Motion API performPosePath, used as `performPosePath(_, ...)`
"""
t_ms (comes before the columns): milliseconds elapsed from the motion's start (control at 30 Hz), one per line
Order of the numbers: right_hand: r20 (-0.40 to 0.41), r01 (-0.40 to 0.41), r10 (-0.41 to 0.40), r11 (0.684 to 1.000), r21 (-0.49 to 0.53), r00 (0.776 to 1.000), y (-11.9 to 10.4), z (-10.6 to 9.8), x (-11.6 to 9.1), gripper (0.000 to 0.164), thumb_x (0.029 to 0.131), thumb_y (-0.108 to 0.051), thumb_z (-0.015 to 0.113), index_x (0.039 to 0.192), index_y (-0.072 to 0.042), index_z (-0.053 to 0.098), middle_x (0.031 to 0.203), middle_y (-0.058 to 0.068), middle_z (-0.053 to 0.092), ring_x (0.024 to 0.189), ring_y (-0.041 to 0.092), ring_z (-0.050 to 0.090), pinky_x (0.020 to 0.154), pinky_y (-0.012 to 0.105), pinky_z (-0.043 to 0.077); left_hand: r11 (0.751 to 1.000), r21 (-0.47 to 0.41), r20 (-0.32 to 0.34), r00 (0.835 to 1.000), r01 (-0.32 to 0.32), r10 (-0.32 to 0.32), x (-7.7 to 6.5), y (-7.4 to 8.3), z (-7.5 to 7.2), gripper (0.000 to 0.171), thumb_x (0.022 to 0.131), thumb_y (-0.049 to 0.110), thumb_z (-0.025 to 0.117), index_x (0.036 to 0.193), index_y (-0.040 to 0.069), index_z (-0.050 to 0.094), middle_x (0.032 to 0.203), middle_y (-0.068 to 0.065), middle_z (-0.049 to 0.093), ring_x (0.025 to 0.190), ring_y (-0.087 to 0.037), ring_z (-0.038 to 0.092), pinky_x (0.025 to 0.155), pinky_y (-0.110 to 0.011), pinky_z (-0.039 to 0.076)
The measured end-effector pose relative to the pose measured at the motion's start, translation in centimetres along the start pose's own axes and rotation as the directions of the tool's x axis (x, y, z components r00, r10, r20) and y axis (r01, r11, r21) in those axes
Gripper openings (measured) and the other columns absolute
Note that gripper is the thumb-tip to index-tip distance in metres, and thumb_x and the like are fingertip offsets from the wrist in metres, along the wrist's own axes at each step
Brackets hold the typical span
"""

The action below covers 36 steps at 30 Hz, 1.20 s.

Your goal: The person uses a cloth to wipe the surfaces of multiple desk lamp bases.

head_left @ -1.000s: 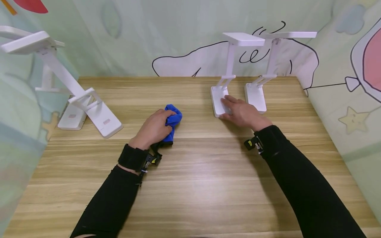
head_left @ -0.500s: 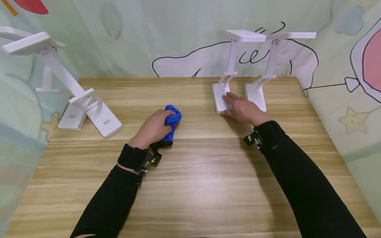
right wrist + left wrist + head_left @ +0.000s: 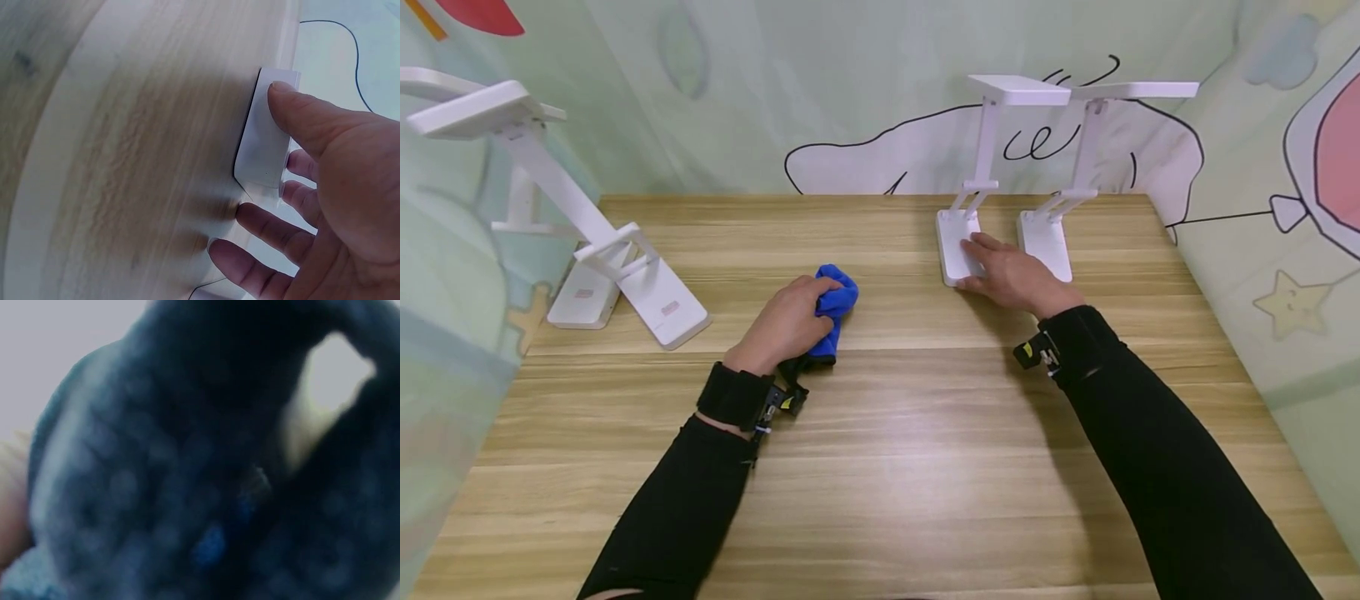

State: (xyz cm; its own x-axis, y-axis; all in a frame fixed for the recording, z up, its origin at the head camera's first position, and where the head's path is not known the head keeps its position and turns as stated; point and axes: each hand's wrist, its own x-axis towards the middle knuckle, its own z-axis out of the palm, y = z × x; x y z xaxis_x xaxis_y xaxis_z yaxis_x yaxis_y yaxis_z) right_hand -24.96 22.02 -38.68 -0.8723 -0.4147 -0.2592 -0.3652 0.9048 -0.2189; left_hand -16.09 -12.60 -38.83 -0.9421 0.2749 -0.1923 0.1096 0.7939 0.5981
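A crumpled blue cloth [image 3: 837,304] with a black edge is gripped in my left hand [image 3: 786,325], left of the table's middle. Its dark, blurred folds [image 3: 156,456] fill most of the left wrist view. My right hand [image 3: 1011,279] holds the base of a white desk lamp [image 3: 957,250], which stands upright near the back edge. In the right wrist view my thumb lies on the front end of the lamp base [image 3: 265,137], and two fingertips reach its top side. The other two fingers extend past it. A second white lamp [image 3: 1045,246] stands just to the right.
At the left, two more white desk lamps stand close together, the front lamp [image 3: 662,304] angled and the rear lamp [image 3: 583,292] partly behind it. Patterned curtains [image 3: 865,100] border the wooden table [image 3: 895,467] at the back and sides.
My right hand and the lamp it holds have shifted slightly back and to the right, then stopped. My left hand and the cloth have stayed put.
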Motion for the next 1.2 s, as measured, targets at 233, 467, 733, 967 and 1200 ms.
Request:
performPosePath(233,0.007,-0.015,0.015,1.000,0.004,1.000,-0.1,0.1,0.1,0.080,0.106,-0.043,0.062,0.167,-0.006,0.027,0.174,0.021,0.020,0.155,0.048,0.031,0.122,0.060,0.034,1.000,0.012,-0.003,1.000,-0.010,0.010,0.1,-0.1,0.1,0.055,0.100,0.011,0.064,0.154,0.010,0.053,0.148,-0.019,0.055,0.124,-0.034,0.059,0.104,-0.052,0.054)
performPosePath(467,0.011,-0.035,0.035,0.999,-0.001,0.999,-0.3,0.2,0.2,0.081,0.106,-0.044,0.062,0.167,-0.006,0.027,0.175,0.021,0.020,0.155,0.048,0.030,0.121,0.060,0.035,1.000,0.010,-0.006,1.000,-0.009,0.009,0.1,-0.1,0.1,0.055,0.100,0.011,0.064,0.154,0.010,0.053,0.148,-0.020,0.055,0.124,-0.034,0.059,0.104,-0.052,0.054)
performPosePath(733,0.009,-0.041,0.041,0.999,0.018,0.999,-0.5,0.3,0.4,0.081,0.105,-0.045,0.063,0.167,-0.007,0.027,0.175,0.020,0.020,0.155,0.048,0.030,0.122,0.060,0.035,1.000,0.011,-0.009,1.000,-0.016,0.016,-0.3,-0.1,0.0,0.054,0.100,0.010,0.063,0.153,0.010,0.053,0.148,-0.019,0.055,0.125,-0.034,0.059,0.106,-0.052,0.053)
performPosePath(967,-0.028,-0.021,0.024,0.994,0.111,0.999,-1.0,0.8,0.3,0.092,0.102,-0.051,0.065,0.170,-0.008,0.018,0.176,0.023,0.011,0.156,0.051,0.026,0.120,0.065,0.033,0.999,-0.033,-0.055,0.998,0.008,-0.010,-0.6,-0.7,-0.5,0.063,0.099,0.013,0.065,0.159,0.013,0.045,0.152,-0.019,0.052,0.129,-0.035,0.058,0.105,-0.053,0.054)
performPosePath(1200,-0.301,-0.011,0.071,0.980,0.196,0.951,-2.6,1.2,-2.4,0.079,0.102,-0.034,0.070,0.161,0.004,0.034,0.164,0.033,0.031,0.142,0.056,0.041,0.109,0.071,0.040,0.948,-0.318,-0.180,0.982,-0.008,-0.052,0.3,-0.2,-0.1,0.059,0.101,0.028,0.071,0.150,0.009,0.045,0.151,-0.020,0.053,0.134,-0.038,0.057,0.108,-0.056,0.052)
